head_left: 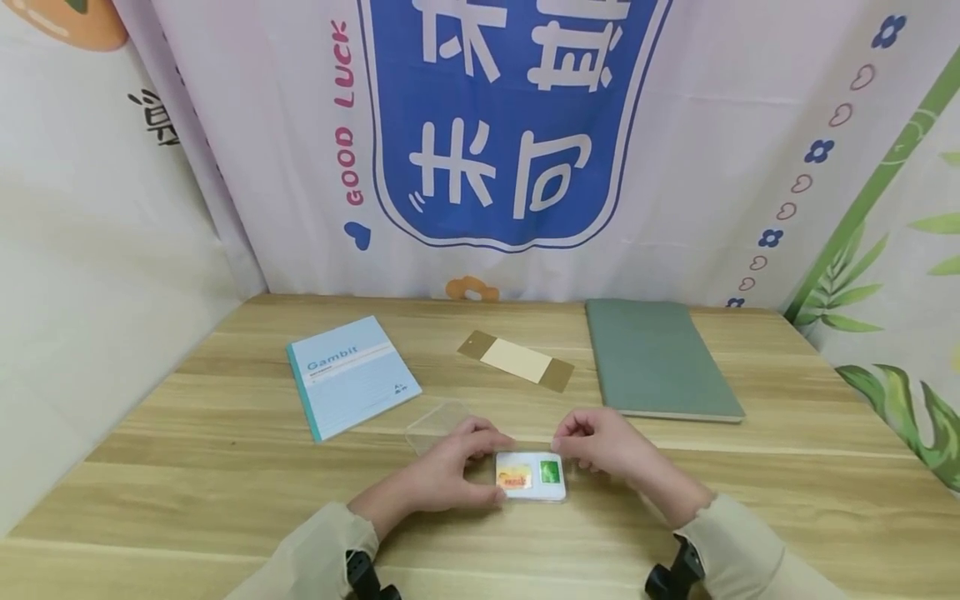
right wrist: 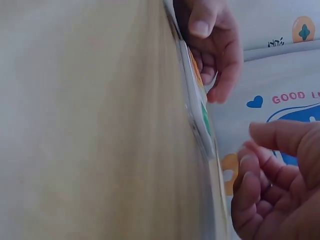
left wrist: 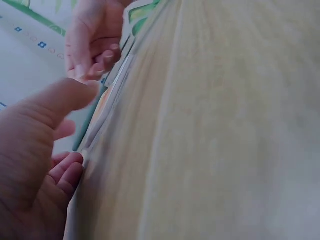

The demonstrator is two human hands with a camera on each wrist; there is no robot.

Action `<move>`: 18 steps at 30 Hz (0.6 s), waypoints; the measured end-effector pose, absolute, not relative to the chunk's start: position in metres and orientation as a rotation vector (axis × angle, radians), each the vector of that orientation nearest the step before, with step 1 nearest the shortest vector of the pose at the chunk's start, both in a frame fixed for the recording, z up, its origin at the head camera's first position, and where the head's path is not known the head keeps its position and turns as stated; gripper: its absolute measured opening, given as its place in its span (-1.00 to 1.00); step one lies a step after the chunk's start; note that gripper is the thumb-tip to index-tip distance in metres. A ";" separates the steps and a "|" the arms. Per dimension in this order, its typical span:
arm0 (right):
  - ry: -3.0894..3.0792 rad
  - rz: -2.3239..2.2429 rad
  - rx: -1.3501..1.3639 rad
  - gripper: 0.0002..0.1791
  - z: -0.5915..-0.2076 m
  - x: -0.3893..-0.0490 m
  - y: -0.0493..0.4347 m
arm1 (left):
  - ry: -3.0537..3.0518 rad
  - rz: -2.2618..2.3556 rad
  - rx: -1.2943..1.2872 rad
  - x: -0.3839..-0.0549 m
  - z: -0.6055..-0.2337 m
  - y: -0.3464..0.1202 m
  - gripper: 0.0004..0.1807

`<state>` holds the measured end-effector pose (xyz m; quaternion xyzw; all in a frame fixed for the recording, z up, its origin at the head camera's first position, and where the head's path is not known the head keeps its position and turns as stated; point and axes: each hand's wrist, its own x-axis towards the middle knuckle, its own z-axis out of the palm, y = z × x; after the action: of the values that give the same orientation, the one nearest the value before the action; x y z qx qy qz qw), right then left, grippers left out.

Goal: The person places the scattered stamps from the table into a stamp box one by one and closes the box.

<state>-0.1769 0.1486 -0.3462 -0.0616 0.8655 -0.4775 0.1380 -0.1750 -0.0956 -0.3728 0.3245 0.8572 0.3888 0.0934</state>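
A small white rectangular case lies flat on the table in front of me. It bears an orange picture sticker on its left and a green sticker on its right. My left hand holds the case's left end, thumb at the near corner and fingers at the far one. At the far right corner is my right hand, fingers curled and thumb and forefinger tips close together. I cannot tell whether they pinch something small. In the right wrist view these fingertips appear above the case's face.
A clear plastic lid-like piece lies behind my left hand. Farther back are a light blue notebook, a brown and cream card strip and a grey-green notebook. A printed curtain hangs behind the wooden table.
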 end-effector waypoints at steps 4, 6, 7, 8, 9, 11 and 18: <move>2.499 -1.397 -0.349 -0.88 -0.336 -0.184 0.148 | 2.635 1.212 1.005 -0.172 -0.362 -0.105 -0.40; 2.508 -1.401 -0.397 -0.87 -0.331 -0.188 0.146 | 2.702 1.206 1.016 -0.171 -0.355 -0.112 -0.41; 2.512 -1.400 -0.406 -0.86 -0.328 -0.190 0.144 | 2.728 1.200 1.014 -0.171 -0.352 -0.115 -0.41; 2.517 -1.396 -0.405 -0.86 -0.326 -0.192 0.142 | 2.756 1.187 1.011 -0.171 -0.350 -0.118 -0.42; 2.523 -1.389 -0.411 -0.84 -0.325 -0.194 0.140 | 2.778 1.178 1.009 -0.170 -0.348 -0.122 -0.43; 2.529 -1.368 -0.429 -0.82 -0.322 -0.199 0.133 | 2.810 1.175 0.990 -0.168 -0.345 -0.131 -0.44; 2.471 -1.354 -0.541 -0.64 -0.323 -0.213 0.106 | 2.930 1.155 0.851 -0.165 -0.342 -0.156 -0.41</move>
<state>-0.2127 0.1056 -0.3232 -0.1867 0.8533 -0.4675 0.1360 -0.1647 -0.1555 -0.3416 0.2604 0.8965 0.3533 -0.0604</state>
